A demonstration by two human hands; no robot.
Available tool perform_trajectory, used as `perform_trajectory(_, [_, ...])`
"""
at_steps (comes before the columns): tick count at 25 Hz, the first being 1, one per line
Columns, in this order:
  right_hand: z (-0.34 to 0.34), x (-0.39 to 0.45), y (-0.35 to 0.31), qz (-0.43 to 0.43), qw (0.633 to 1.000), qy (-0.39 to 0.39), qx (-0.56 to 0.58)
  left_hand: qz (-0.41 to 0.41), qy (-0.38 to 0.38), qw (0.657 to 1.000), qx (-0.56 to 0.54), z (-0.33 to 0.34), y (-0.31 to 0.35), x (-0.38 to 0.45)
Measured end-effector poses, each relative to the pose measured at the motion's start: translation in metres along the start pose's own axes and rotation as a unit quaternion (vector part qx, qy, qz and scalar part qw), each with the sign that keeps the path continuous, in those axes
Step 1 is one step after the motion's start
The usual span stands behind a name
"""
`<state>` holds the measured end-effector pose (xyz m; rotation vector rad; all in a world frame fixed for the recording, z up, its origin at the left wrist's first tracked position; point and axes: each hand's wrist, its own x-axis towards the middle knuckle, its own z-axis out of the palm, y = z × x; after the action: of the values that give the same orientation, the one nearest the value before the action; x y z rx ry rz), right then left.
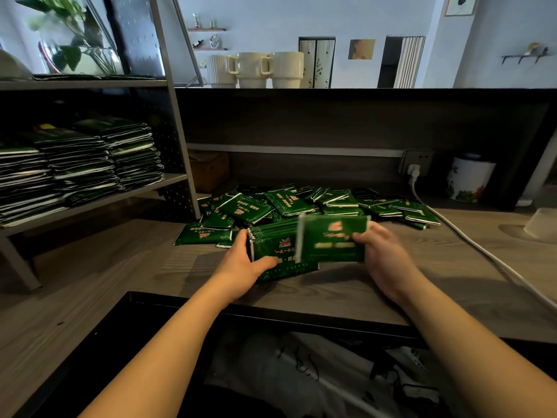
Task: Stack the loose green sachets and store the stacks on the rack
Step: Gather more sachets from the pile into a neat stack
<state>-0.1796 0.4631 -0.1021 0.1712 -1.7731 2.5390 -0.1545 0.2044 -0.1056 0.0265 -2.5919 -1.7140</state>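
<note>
A heap of loose green sachets (301,203) lies on the wooden counter (346,291) in front of me. My left hand (244,260) grips a small stack of sachets (277,251) at its left edge, thumb on top. My right hand (379,251) pinches a single green sachet (331,239), blurred, held just above the right part of that stack. On the grey metal rack (177,140) at the left, three tall stacks of sachets (81,164) fill the middle shelf.
A white cable (470,239) runs across the counter at the right from a wall socket (417,164). A white patterned canister (468,179) stands at the back right. Three cream mugs (256,69) sit on the upper ledge. A brown box (208,173) stands behind the rack.
</note>
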Motion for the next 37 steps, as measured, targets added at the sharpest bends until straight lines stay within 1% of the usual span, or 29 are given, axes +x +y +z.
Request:
perform_trajectory(1, [0.005, -0.003, 0.006, -0.01, 0.995, -0.025, -0.096, 0.0, -0.005, 1.0, -0.001, 0.0, 0.001, -0.001])
perform_trajectory(3, [0.01, -0.006, 0.011, -0.052, 0.964, -0.05, -0.257, -0.004, -0.018, 0.999, -0.026, 0.0, 0.005, -0.003])
perform_trajectory(5, [0.01, -0.009, 0.01, -0.093, 0.934, -0.076, -0.335, -0.01, -0.026, 0.999, -0.032, 0.002, 0.008, -0.006])
perform_trajectory(6, [0.01, -0.01, 0.009, -0.107, 0.925, -0.085, -0.354, -0.009, -0.027, 1.0, -0.004, 0.003, 0.009, -0.008])
perform_trajectory(8, [0.011, -0.011, 0.01, -0.125, 0.921, -0.088, -0.36, -0.008, -0.019, 0.999, 0.047, 0.006, 0.009, -0.006])
perform_trajectory(11, [0.012, -0.008, 0.016, -0.132, 0.92, -0.081, -0.359, -0.016, -0.022, 0.998, 0.059, 0.006, 0.006, -0.003])
perform_trajectory(13, [0.011, -0.006, 0.016, -0.086, 0.922, -0.107, -0.362, -0.019, -0.034, 0.999, 0.037, 0.004, 0.005, -0.004])
perform_trajectory(14, [0.012, -0.006, 0.016, -0.059, 0.922, -0.136, -0.359, -0.019, -0.04, 0.999, 0.025, 0.003, 0.004, -0.005])
perform_trajectory(16, [0.013, -0.005, 0.019, -0.036, 0.919, -0.178, -0.348, -0.023, -0.053, 0.998, 0.012, 0.003, 0.004, -0.007])
perform_trajectory(19, [0.009, -0.004, 0.017, -0.035, 0.924, -0.177, -0.337, -0.033, -0.079, 0.996, 0.038, 0.004, 0.004, -0.007])
perform_trajectory(21, [0.009, -0.005, 0.015, -0.034, 0.921, -0.185, -0.342, -0.036, -0.072, 0.996, 0.034, 0.004, 0.004, -0.006])
perform_trajectory(22, [0.01, -0.007, 0.015, -0.038, 0.919, -0.19, -0.343, -0.036, -0.061, 0.997, 0.016, 0.004, 0.005, -0.006])
perform_trajectory(24, [0.012, -0.009, 0.015, -0.054, 0.925, -0.177, -0.333, -0.032, -0.016, 0.996, -0.086, -0.001, 0.004, -0.004])
perform_trajectory(26, [0.011, -0.006, 0.017, -0.081, 0.936, -0.137, -0.315, -0.014, 0.07, 0.981, -0.182, -0.004, 0.005, -0.004])
perform_trajectory(28, [0.01, 0.001, 0.019, -0.122, 0.925, -0.096, -0.348, -0.002, 0.149, 0.959, -0.24, -0.008, 0.007, -0.007])
perform_trajectory(31, [0.02, 0.017, 0.017, -0.171, 0.877, -0.057, -0.445, 0.004, 0.258, 0.927, -0.273, -0.013, 0.003, -0.005])
perform_trajectory(32, [0.028, 0.023, 0.016, -0.181, 0.857, -0.052, -0.48, 0.003, 0.278, 0.918, -0.283, -0.014, 0.003, -0.006])
perform_trajectory(33, [0.037, 0.03, 0.015, -0.188, 0.833, -0.051, -0.518, 0.001, 0.289, 0.912, -0.292, -0.014, 0.002, -0.005])
perform_trajectory(35, [0.052, 0.045, 0.017, -0.197, 0.79, -0.058, -0.578, -0.004, 0.293, 0.913, -0.284, -0.014, 0.002, -0.004])
perform_trajectory(37, [0.063, 0.06, 0.022, -0.203, 0.762, -0.065, -0.612, -0.004, 0.288, 0.916, -0.281, -0.015, 0.001, -0.004])
